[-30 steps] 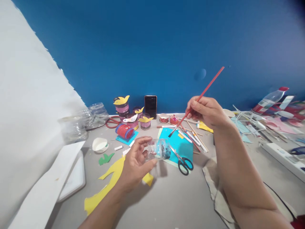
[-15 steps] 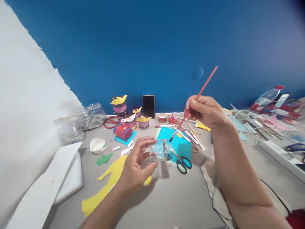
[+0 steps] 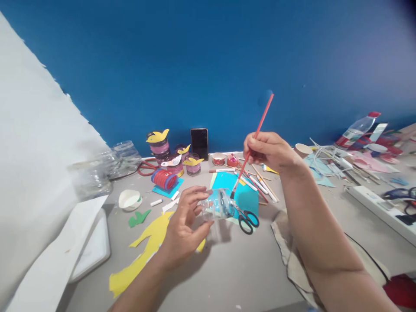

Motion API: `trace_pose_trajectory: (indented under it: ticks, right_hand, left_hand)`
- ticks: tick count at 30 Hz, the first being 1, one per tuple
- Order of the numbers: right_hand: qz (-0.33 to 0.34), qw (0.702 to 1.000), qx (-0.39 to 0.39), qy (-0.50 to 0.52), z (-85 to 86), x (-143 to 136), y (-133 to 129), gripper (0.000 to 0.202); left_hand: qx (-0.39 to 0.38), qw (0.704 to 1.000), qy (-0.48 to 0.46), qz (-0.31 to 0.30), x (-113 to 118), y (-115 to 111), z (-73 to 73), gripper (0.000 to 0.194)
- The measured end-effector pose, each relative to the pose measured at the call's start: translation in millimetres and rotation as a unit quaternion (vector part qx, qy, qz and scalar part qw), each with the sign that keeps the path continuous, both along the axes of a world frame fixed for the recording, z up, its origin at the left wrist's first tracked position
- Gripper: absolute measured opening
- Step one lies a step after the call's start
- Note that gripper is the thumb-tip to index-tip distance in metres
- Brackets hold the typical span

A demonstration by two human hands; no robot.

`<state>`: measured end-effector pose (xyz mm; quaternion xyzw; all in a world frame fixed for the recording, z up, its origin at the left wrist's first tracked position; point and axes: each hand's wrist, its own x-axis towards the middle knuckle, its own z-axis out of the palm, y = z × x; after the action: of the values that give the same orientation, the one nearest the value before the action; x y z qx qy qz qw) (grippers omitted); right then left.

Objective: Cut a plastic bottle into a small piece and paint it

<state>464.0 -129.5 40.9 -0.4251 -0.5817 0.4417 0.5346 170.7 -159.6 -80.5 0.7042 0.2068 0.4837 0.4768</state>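
Note:
A small clear plastic jar (image 3: 217, 204) lies sideways above the grey table, its base end held between the thumb and fingers of my left hand (image 3: 188, 221). Dark paint shows near the jar's right end. My right hand (image 3: 268, 149) pinches a red-handled paintbrush (image 3: 260, 123), its dark bristles down at the jar's right end. Beneath and behind the jar is blue paper (image 3: 245, 195). Scissors with black handles (image 3: 248, 221) lie just right of the jar, their blades partly hidden by it.
Decorated jars (image 3: 159, 147) and a phone (image 3: 199, 143) stand by the blue wall. Yellow paper (image 3: 152, 238) and a white cup (image 3: 130, 199) are at left. Markers (image 3: 260, 186) lie behind the scissors; a power strip (image 3: 383, 212) and a bottle (image 3: 357, 130) are at right.
My right hand has shifted left with the brush, which now stands more upright, its bristles lower against the jar's end. The whole view has moved slightly.

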Motion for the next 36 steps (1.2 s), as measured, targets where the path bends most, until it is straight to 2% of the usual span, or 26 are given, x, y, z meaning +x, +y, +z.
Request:
trace_pose_trajectory:
  ticks: [4,9,11,13,15,18,22,24,27,30,32,34,36]
  right_hand:
    - [-0.050,0.998,0.018,0.022,0.1,0.5,2.9,0.046]
    - [0.006,0.999,0.018,0.026,-0.9,1.8,2.6,0.047]
    - [-0.015,0.999,0.020,0.021,-3.2,2.8,5.2,0.047]
    - [-0.062,0.996,0.041,0.049,-5.1,6.6,8.8,0.047]
    - [-0.096,0.990,0.060,0.082,-5.4,11.8,11.1,0.045]
    - [-0.115,0.988,0.060,0.087,-3.2,14.4,10.7,0.042]
    - [-0.116,0.991,0.058,0.039,0.9,1.4,6.9,0.048]
    - [-0.118,0.990,0.076,0.018,2.2,-7.8,4.7,0.050]
    - [-0.145,0.983,0.110,0.001,2.6,-17.9,1.1,0.047]
    - [-0.167,0.977,0.124,-0.041,0.2,-22.4,-0.2,0.041]
    - [-0.171,0.972,0.122,-0.107,-3.5,-24.6,2.1,0.039]
    - [-0.169,0.964,0.117,-0.172,-8.4,-28.0,6.5,0.038]
    - [-0.168,0.957,0.110,-0.211,-13.7,-32.6,11.6,0.036]
  left_hand:
    - [0.042,0.999,-0.013,-0.017,1.1,-1.0,0.8,0.049]
    - [0.093,0.996,0.004,-0.004,0.5,-0.8,0.4,0.051]
    - [0.107,0.994,0.012,0.002,0.1,-0.7,-1.1,0.052]
    - [0.116,0.993,0.012,0.009,0.0,-0.5,-3.1,0.053]
    - [0.105,0.994,0.007,0.021,0.3,-0.7,-4.3,0.053]
    - [0.039,0.998,-0.002,0.054,1.0,-1.5,-2.6,0.047]
    - [-0.089,0.991,-0.060,0.073,2.6,-3.2,6.2,0.037]
    - [-0.128,0.983,-0.086,0.097,3.9,-4.1,9.3,0.030]
    - [-0.102,0.980,-0.081,0.153,4.8,-4.7,7.3,0.028]
    - [-0.013,0.981,-0.062,0.182,3.4,-2.9,0.9,0.042]
    - [0.027,0.976,-0.051,0.208,1.6,0.0,-0.9,0.052]
    - [0.026,0.968,-0.054,0.244,-0.3,4.0,1.5,0.051]
    - [-0.026,0.961,-0.083,0.263,-2.7,8.8,8.1,0.050]
